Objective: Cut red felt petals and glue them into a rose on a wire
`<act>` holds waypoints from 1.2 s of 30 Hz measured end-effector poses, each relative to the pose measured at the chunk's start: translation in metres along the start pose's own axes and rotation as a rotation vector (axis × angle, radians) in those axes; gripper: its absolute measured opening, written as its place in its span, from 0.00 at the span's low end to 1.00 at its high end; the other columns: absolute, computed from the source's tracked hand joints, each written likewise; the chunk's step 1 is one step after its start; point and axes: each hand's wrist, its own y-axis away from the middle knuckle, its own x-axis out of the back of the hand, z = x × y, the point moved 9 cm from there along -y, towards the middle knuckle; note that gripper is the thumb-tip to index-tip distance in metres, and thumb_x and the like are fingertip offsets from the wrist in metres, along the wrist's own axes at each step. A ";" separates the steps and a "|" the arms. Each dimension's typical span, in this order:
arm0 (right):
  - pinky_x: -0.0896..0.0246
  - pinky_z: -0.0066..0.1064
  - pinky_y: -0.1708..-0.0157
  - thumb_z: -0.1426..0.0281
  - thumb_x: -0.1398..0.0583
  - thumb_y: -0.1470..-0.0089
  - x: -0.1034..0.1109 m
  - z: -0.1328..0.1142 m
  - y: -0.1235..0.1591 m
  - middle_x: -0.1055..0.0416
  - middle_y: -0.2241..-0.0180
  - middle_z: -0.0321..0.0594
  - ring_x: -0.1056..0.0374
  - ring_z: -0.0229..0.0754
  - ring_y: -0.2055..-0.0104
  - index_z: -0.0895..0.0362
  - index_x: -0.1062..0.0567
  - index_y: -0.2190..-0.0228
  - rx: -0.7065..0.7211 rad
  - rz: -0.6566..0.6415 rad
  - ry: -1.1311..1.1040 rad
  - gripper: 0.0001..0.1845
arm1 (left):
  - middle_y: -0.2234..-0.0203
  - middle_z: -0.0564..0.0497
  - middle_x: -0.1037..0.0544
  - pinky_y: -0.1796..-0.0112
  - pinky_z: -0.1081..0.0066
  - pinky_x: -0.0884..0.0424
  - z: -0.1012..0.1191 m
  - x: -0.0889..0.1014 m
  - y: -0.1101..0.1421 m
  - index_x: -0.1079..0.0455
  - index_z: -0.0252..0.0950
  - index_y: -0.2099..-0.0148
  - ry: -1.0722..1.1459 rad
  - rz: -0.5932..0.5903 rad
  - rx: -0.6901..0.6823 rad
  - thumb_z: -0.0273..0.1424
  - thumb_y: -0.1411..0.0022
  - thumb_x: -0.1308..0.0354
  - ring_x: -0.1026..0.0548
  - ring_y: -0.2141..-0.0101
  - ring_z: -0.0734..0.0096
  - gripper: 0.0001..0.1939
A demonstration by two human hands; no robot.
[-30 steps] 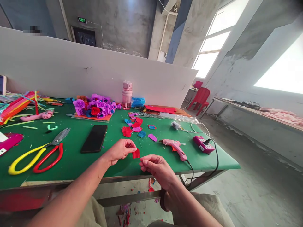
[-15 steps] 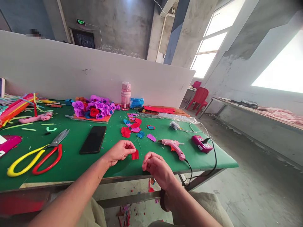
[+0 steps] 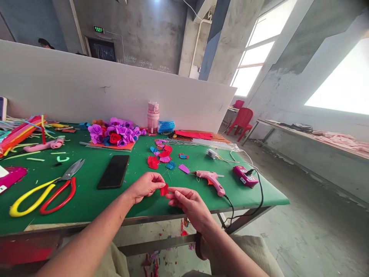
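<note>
paper (image 3: 164, 190) in fingers (image 3: 158, 185), "exit" sign (image 3: 98, 29) beyond

Bare fingers (image 3: 157, 179) and forearms (image 3: 99, 231), dark brown band (image 3: 198, 246) at the right wrist (image 3: 206, 225), loose khaki trousers (image 3: 255, 252)

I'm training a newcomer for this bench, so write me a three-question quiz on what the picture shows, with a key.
1. Multiple choice. What does the left hand pinch?
A) the bottle
B) a red piece
C) the charger

2. True or false. The phone lies between the scissors and the glue gun.

3. Fill in. Most of the flowers are ____.

Key: 1. B; 2. true; 3. purple.
</note>
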 end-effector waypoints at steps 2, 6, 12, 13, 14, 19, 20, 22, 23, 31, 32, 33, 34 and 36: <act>0.38 0.30 0.62 0.63 0.36 0.51 0.000 0.000 0.000 0.23 0.68 0.42 0.31 0.35 0.70 0.57 0.21 0.62 0.005 0.000 0.001 0.15 | 0.85 0.62 0.39 0.85 0.76 0.60 0.000 0.000 0.000 0.35 0.33 0.72 -0.008 0.003 0.002 0.42 0.57 0.37 0.53 0.86 0.87 0.18; 0.38 0.29 0.63 0.63 0.36 0.51 0.000 -0.001 0.001 0.23 0.69 0.42 0.31 0.34 0.71 0.57 0.22 0.62 -0.001 0.005 -0.012 0.15 | 0.84 0.60 0.37 0.84 0.76 0.59 -0.002 0.002 -0.001 0.33 0.33 0.72 -0.049 0.010 0.010 0.40 0.56 0.39 0.52 0.86 0.85 0.15; 0.39 0.27 0.68 0.62 0.33 0.56 0.011 -0.003 -0.001 0.25 0.75 0.40 0.33 0.33 0.75 0.60 0.22 0.72 -0.018 0.114 -0.034 0.13 | 0.75 0.54 0.28 0.78 0.75 0.44 0.020 0.035 0.005 0.26 0.33 0.64 -0.316 0.342 -0.153 0.34 0.56 0.40 0.40 0.81 0.80 0.15; 0.40 0.26 0.69 0.63 0.33 0.57 0.013 -0.002 -0.001 0.25 0.76 0.39 0.34 0.33 0.76 0.60 0.22 0.74 -0.021 0.132 -0.044 0.13 | 0.74 0.54 0.28 0.76 0.75 0.42 0.026 0.035 0.009 0.25 0.34 0.64 -0.309 0.366 -0.185 0.35 0.55 0.40 0.39 0.80 0.79 0.15; 0.41 0.26 0.70 0.63 0.32 0.58 0.014 -0.002 -0.002 0.25 0.76 0.39 0.35 0.32 0.77 0.60 0.23 0.75 -0.024 0.147 -0.053 0.13 | 0.74 0.53 0.27 0.76 0.75 0.42 0.031 0.033 0.012 0.25 0.34 0.64 -0.277 0.363 -0.208 0.36 0.54 0.39 0.37 0.79 0.78 0.14; 0.45 0.24 0.74 0.62 0.32 0.60 0.016 -0.002 -0.004 0.29 0.80 0.35 0.39 0.30 0.79 0.60 0.27 0.79 -0.026 0.184 -0.048 0.15 | 0.80 0.54 0.28 0.81 0.76 0.52 0.030 -0.002 0.019 0.25 0.33 0.66 -0.011 0.102 -0.096 0.40 0.55 0.36 0.42 0.81 0.80 0.17; 0.46 0.24 0.74 0.61 0.32 0.60 0.016 -0.003 -0.004 0.30 0.81 0.35 0.40 0.30 0.79 0.60 0.27 0.80 -0.020 0.193 -0.033 0.15 | 0.81 0.55 0.30 0.82 0.76 0.55 0.027 -0.009 0.019 0.25 0.32 0.66 0.021 0.052 -0.065 0.40 0.56 0.36 0.45 0.82 0.82 0.17; 0.47 0.24 0.76 0.61 0.32 0.60 0.016 -0.004 -0.003 0.31 0.82 0.34 0.41 0.30 0.80 0.60 0.28 0.80 -0.005 0.212 0.000 0.16 | 0.83 0.57 0.33 0.82 0.76 0.57 0.024 -0.017 0.020 0.25 0.32 0.66 0.050 0.000 -0.043 0.40 0.56 0.35 0.49 0.83 0.83 0.17; 0.48 0.24 0.76 0.61 0.32 0.60 0.016 -0.005 -0.003 0.31 0.82 0.34 0.42 0.30 0.80 0.60 0.28 0.80 0.001 0.221 0.015 0.16 | 0.83 0.57 0.33 0.82 0.76 0.58 0.024 -0.019 0.020 0.25 0.32 0.67 0.048 -0.009 -0.044 0.40 0.56 0.35 0.50 0.83 0.83 0.17; 0.47 0.25 0.78 0.58 0.32 0.61 0.018 -0.002 -0.004 0.32 0.82 0.34 0.42 0.30 0.81 0.60 0.28 0.80 -0.005 0.243 0.045 0.18 | 0.79 0.53 0.27 0.81 0.75 0.52 0.031 -0.022 0.023 0.24 0.33 0.70 -0.007 0.034 -0.081 0.38 0.57 0.36 0.44 0.82 0.81 0.13; 0.46 0.25 0.77 0.58 0.32 0.61 0.018 -0.001 -0.004 0.32 0.82 0.34 0.41 0.30 0.81 0.60 0.28 0.80 -0.006 0.243 0.042 0.18 | 0.79 0.54 0.27 0.81 0.75 0.51 0.032 -0.022 0.023 0.24 0.33 0.71 -0.013 0.047 -0.085 0.38 0.57 0.36 0.43 0.82 0.80 0.13; 0.46 0.25 0.77 0.59 0.32 0.61 0.018 -0.001 -0.004 0.32 0.82 0.34 0.41 0.30 0.81 0.60 0.28 0.80 -0.006 0.244 0.041 0.18 | 0.80 0.54 0.27 0.80 0.76 0.51 0.032 -0.021 0.023 0.25 0.33 0.72 -0.020 0.059 -0.091 0.38 0.56 0.36 0.43 0.82 0.80 0.12; 0.45 0.25 0.77 0.59 0.33 0.60 0.018 -0.002 -0.004 0.32 0.81 0.33 0.41 0.30 0.81 0.60 0.28 0.80 -0.005 0.247 0.040 0.17 | 0.80 0.54 0.27 0.80 0.76 0.50 0.032 -0.020 0.023 0.25 0.33 0.73 -0.027 0.071 -0.097 0.37 0.56 0.36 0.42 0.81 0.80 0.12; 0.45 0.25 0.77 0.59 0.33 0.60 0.018 -0.002 -0.003 0.32 0.81 0.33 0.41 0.30 0.81 0.60 0.28 0.80 -0.006 0.253 0.044 0.17 | 0.81 0.54 0.28 0.80 0.76 0.50 0.032 -0.019 0.022 0.26 0.33 0.74 -0.044 0.089 -0.104 0.37 0.56 0.36 0.42 0.81 0.80 0.12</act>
